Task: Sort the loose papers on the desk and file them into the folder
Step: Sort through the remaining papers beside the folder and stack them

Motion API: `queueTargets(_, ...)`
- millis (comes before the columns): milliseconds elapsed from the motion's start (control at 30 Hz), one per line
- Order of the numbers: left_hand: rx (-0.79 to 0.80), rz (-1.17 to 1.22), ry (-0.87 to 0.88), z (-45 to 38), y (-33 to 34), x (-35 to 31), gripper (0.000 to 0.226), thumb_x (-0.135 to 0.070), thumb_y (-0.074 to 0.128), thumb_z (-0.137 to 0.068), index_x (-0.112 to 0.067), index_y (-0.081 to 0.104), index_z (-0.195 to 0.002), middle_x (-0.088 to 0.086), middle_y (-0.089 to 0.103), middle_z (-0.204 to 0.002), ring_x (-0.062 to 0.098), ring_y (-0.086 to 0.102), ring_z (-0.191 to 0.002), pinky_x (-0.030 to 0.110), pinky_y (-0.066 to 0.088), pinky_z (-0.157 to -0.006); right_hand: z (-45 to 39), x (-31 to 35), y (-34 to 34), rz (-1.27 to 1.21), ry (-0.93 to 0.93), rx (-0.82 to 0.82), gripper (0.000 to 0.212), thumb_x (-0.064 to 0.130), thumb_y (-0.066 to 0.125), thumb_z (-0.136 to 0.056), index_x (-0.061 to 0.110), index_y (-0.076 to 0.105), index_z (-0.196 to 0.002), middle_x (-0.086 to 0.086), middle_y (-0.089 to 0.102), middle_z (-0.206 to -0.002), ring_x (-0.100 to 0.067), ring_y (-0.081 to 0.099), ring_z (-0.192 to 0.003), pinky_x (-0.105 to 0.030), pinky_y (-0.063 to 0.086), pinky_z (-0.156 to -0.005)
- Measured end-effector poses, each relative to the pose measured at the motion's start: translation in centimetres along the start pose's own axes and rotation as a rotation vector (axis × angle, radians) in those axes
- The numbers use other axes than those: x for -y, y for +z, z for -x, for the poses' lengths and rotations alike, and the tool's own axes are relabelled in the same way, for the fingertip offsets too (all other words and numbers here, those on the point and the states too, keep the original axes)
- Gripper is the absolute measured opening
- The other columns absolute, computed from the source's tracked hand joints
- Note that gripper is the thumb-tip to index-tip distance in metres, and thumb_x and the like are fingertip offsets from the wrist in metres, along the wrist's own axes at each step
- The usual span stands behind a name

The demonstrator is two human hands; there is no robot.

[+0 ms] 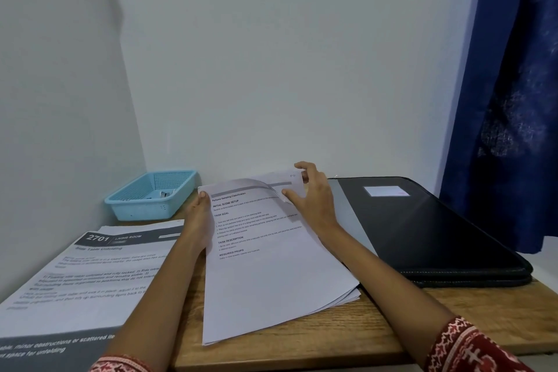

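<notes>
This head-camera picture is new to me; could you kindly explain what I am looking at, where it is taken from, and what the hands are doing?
There is no machine here: a person wears a wide-angle camera on the head, looking forward and down at their own bare hands over a wooden desk.

In the middle lies a stack of printed papers. The left hand steadies its far left edge, while the right hand has the top sheet's far right corner in a pinch grip, curling it upward.

To the left lies a second pile of papers headed "2701 Living Room". Behind it, in the corner, stands a light blue plastic basket. On the right lies a closed black folder, beside a blue curtain.
</notes>
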State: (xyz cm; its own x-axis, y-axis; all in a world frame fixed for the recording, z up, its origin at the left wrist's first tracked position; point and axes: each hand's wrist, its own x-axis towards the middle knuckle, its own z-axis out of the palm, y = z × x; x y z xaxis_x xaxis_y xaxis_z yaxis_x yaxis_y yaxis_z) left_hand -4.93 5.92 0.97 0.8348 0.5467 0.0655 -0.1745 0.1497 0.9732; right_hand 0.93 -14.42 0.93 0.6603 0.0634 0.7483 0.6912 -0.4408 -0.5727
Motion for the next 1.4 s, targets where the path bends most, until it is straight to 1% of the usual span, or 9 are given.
queueTargets(133,0.001,0.026,-0.003,-0.1,0.1,0.0,0.021,-0.03,0.035,-0.102,-0.017,0.052,-0.105,0.0,0.06,-0.092,0.019,0.054,-0.097,0.034,0.042,-0.09,-0.1,-0.2,0.2,-0.003,-0.035,-0.046,0.031,0.017,0.075,-0.077,0.02,0.058,-0.102,0.017,0.052,-0.071,-0.016,0.056,-0.076,-0.039,0.05,-0.071)
queueTargets(300,-0.013,0.001,-0.013,-0.1,0.1,0.0,0.027,-0.032,0.035,-0.101,-0.016,0.052,-0.116,0.002,0.06,-0.102,0.019,0.055,-0.098,0.034,0.043,-0.089,-0.2,0.0,0.1,-0.141,0.005,-0.013,0.02,0.021,0.079,-0.075,0.015,0.06,-0.077,0.009,0.054,-0.059,-0.009,0.051,-0.058,-0.019,0.041,-0.058)
queueTargets(467,-0.03,-0.121,-0.003,-0.5,-0.1,0.2,0.038,-0.039,0.033,-0.1,-0.014,0.049,-0.124,0.006,0.057,-0.117,0.024,0.052,-0.111,0.04,0.041,-0.098,0.4,1.4,-0.3,-0.459,0.101,0.042,0.035,0.04,0.049,-0.092,0.012,0.063,-0.077,0.003,0.054,-0.041,-0.018,0.051,-0.044,-0.026,0.045,-0.058)
queueTargets(600,0.006,-0.027,-0.022,-0.7,-0.1,0.3,0.025,-0.037,0.035,-0.1,-0.019,0.051,-0.109,0.0,0.062,-0.099,0.023,0.055,-0.105,0.039,0.043,-0.093,0.1,0.4,-0.2,-0.189,0.081,-0.017,0.02,0.033,0.067,-0.086,0.013,0.061,-0.089,0.014,0.056,-0.053,-0.002,0.054,-0.054,-0.02,0.046,-0.057)
queueTargets(733,0.007,-0.016,-0.016,-0.4,-0.1,0.3,0.025,-0.034,0.035,-0.101,-0.017,0.049,-0.113,0.0,0.06,-0.098,0.02,0.054,-0.102,0.037,0.041,-0.097,0.1,-0.3,0.0,0.015,0.05,-0.025,0.063,0.045,0.077,-0.072,0.02,0.049,-0.123,0.007,0.055,-0.11,-0.009,0.048,-0.101,-0.026,0.043,-0.079)
queueTargets(800,0.005,-0.016,-0.007,-0.3,0.0,0.2,0.026,-0.033,0.034,-0.101,-0.017,0.05,-0.114,0.002,0.059,-0.104,0.019,0.053,-0.101,0.036,0.041,-0.097,0.0,-0.5,0.1,0.01,0.068,0.006,0.072,0.048,0.077,-0.071,0.021,0.043,-0.129,0.004,0.053,-0.119,-0.014,0.046,-0.108,-0.031,0.043,-0.085)
queueTargets(1133,0.012,-0.077,-0.002,0.0,-0.1,0.2,0.028,-0.037,0.032,-0.101,-0.018,0.05,-0.112,-0.001,0.061,-0.096,0.017,0.057,-0.092,0.036,0.044,-0.088,0.0,-0.1,0.1,-0.02,-0.022,-0.042,0.035,0.019,0.077,-0.077,0.015,0.059,-0.106,0.016,0.047,-0.069,-0.012,0.05,-0.07,-0.03,0.045,-0.065)
queueTargets(1233,0.011,-0.067,-0.007,-0.1,-0.2,0.2,0.028,-0.037,0.034,-0.101,-0.019,0.051,-0.114,0.003,0.061,-0.107,0.021,0.055,-0.102,0.04,0.043,-0.097,0.0,-0.3,0.2,-0.027,-0.034,-0.047,0.024,0.019,0.079,-0.075,0.017,0.063,-0.092,0.017,0.051,-0.065,-0.011,0.054,-0.066,-0.025,0.045,-0.061)
queueTargets(1400,0.011,-0.076,0.004,0.3,0.0,0.0,0.027,-0.036,0.031,-0.101,-0.018,0.05,-0.108,0.0,0.061,-0.095,0.015,0.057,-0.085,0.034,0.043,-0.08,0.0,-0.3,0.2,-0.09,0.008,-0.052,0.02,0.018,0.081,-0.072,0.018,0.061,-0.077,0.014,0.056,-0.061,-0.002,0.056,-0.061,-0.017,0.043,-0.059)
